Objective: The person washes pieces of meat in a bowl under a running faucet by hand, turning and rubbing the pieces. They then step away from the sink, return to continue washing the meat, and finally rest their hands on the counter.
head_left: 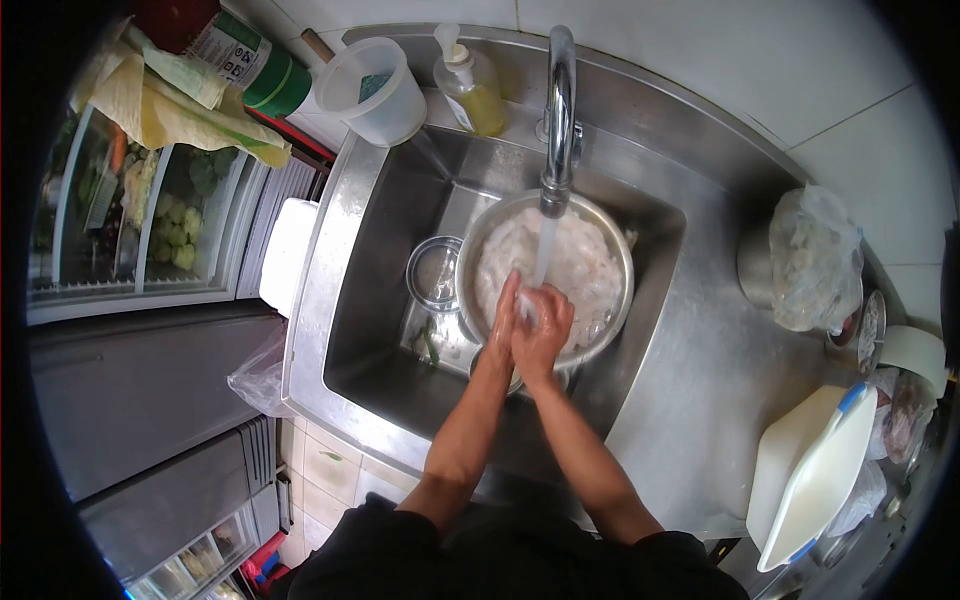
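Note:
Water runs from the chrome faucet (558, 120) into a round metal bowl (627, 285) standing in the steel sink. Pale, whitish pieces in cloudy water fill the bowl (585, 250); they look like raw meat, though I cannot tell the kind. Over its near side, beside the stream, my two hands meet. My left hand (505, 318) has its fingers stretched out, the palm side against the other hand. Curled fingers show on my right hand (545, 325), with something whitish and wet between the hands that I cannot make out.
Left of the bowl a small round metal dish (434, 272) lies on the sink floor. A soap pump bottle (478, 100) and a white plastic tub (375, 105) stand behind. Right of the sink are a bagged container (815, 260) and a tilted white basin (800, 480).

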`<state>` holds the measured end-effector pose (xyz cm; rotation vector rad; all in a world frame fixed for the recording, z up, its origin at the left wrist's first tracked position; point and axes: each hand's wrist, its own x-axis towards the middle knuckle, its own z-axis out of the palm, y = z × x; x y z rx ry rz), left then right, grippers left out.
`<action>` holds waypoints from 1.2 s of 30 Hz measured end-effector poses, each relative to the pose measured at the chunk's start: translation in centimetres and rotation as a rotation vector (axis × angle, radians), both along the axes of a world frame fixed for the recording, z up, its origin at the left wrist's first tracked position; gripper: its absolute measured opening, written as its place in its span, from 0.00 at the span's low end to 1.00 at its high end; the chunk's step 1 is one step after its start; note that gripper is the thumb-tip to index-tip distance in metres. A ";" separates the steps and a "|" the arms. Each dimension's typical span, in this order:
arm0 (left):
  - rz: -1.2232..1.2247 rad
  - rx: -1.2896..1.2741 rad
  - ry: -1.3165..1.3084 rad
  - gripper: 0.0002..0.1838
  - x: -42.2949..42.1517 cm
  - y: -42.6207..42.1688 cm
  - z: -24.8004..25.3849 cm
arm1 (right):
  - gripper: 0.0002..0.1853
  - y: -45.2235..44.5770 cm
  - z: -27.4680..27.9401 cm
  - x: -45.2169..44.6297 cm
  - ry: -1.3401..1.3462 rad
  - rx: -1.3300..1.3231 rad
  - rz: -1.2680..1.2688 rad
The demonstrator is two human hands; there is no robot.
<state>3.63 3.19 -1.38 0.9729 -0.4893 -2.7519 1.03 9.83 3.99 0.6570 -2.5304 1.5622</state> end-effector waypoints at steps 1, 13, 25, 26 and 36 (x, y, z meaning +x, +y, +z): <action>0.008 0.000 -0.010 0.22 -0.1 0.1 -0.1 | 0.16 0.1 -0.4 -0.1 -0.004 -0.009 0.006; 0.133 -0.083 -0.001 0.16 -2.9 0.1 -1.0 | 0.16 0.6 -1.1 -2.2 0.006 -0.016 0.061; 0.087 0.169 0.104 0.19 -2.1 -0.5 -3.3 | 0.11 1.1 -1.6 -2.1 0.004 -0.041 0.162; 0.077 0.177 0.082 0.21 -2.2 -0.5 -2.1 | 0.10 1.2 -1.3 -2.0 -0.008 -0.059 0.165; 0.192 0.054 0.077 0.22 -3.3 0.4 -0.4 | 0.18 1.0 -1.8 -3.6 -0.386 -0.123 -0.049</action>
